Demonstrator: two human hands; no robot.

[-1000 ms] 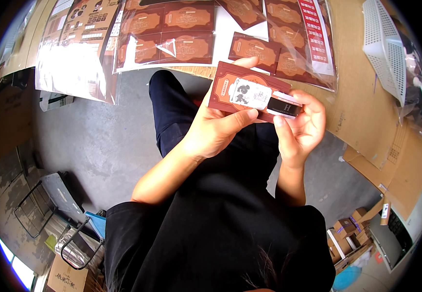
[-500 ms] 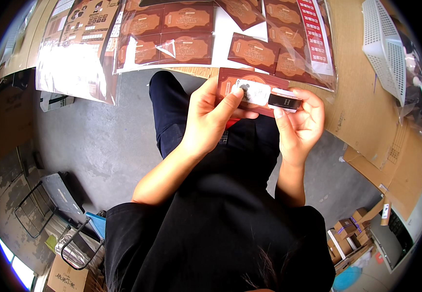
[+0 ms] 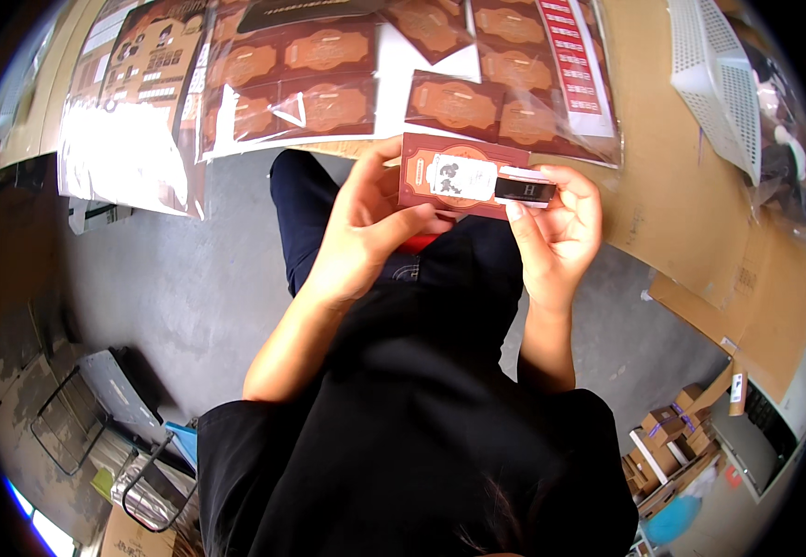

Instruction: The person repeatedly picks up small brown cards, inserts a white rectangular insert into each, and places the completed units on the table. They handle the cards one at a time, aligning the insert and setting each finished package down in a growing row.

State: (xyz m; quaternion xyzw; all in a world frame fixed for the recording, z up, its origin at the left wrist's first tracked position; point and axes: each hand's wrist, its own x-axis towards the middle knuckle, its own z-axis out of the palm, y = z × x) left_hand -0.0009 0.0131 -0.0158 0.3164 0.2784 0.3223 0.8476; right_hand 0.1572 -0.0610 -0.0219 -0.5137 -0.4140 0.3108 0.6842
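Over my lap, my right hand (image 3: 561, 232) pinches the right end of a reddish-brown printed card (image 3: 419, 190). A white label (image 3: 463, 178) with a dark drawing lies on its face. Beside the label, a small black-and-white strip (image 3: 526, 190) sits under the right fingers. My left hand (image 3: 358, 227) is open at the card's left end, its thumb off the face and lying below the lower edge. Some left fingertips are hidden behind the card, so contact there is unclear.
Clear plastic sheeting covers rows of similar brown cards (image 3: 329, 102) on the cardboard-topped table (image 3: 649, 186). A printed brown sheet (image 3: 148, 70) lies left, a red-and-white strip (image 3: 575, 70) right. A white perforated basket (image 3: 719, 88) stands far right. Small boxes (image 3: 668, 427) are piled lower right.
My left thumb has come off the card's face and dropped below it, uncovering the label's drawing. The right hand keeps its pinch. The whole view has shifted slightly.
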